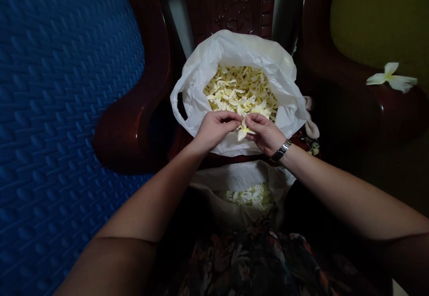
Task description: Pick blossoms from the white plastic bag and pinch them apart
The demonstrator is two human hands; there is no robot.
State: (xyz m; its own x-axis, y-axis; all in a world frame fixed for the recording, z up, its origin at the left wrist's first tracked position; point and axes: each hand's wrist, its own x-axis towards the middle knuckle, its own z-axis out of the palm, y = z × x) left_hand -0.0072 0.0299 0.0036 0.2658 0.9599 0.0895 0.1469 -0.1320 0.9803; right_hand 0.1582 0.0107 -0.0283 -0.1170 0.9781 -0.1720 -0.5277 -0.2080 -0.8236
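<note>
Flower (244, 128) pinched between left hand (214, 128) and right hand (264, 133) fingers — seemingly both gripping — above bag (288, 108).

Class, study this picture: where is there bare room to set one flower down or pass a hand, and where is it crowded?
Free: the blue mat left of the chair's left armrest, and the right armrest between the white bag and the lone flower. Crowded: the bag's mouth, full of petals, where the left hand and right hand pinch a flower, and the lap bag.
</note>
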